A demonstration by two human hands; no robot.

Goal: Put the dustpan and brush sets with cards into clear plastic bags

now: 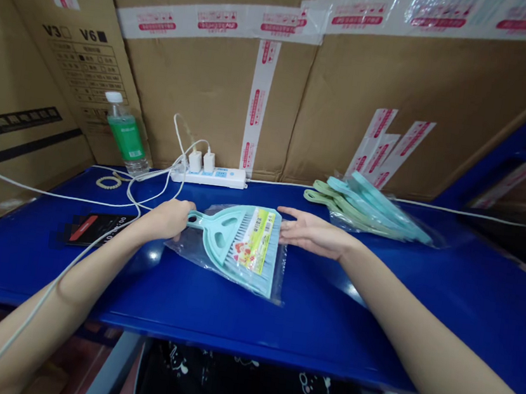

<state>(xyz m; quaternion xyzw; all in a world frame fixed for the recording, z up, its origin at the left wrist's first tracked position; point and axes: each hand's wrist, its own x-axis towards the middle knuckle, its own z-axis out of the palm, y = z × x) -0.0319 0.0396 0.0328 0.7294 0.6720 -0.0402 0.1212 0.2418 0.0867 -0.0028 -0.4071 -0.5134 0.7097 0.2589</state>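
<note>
A mint-green plastic hand brush or dustpan [238, 245] with pale blue bristles and a yellow label lies flat in a clear plastic bag on the blue table [324, 319]. My left hand [169, 219] grips the bag around the item's handle end. My right hand [313, 234] is open, palm turned inward, its fingertips at the bag's right edge. A white cable runs along my left forearm.
Several bagged pale green and blue items [367, 210] lie at the back right. At the back stand a white power strip [210, 176] with chargers and a water bottle [124, 135]. A black phone [96, 228] and white cables lie left. Taped cardboard boxes [209, 88] form the back.
</note>
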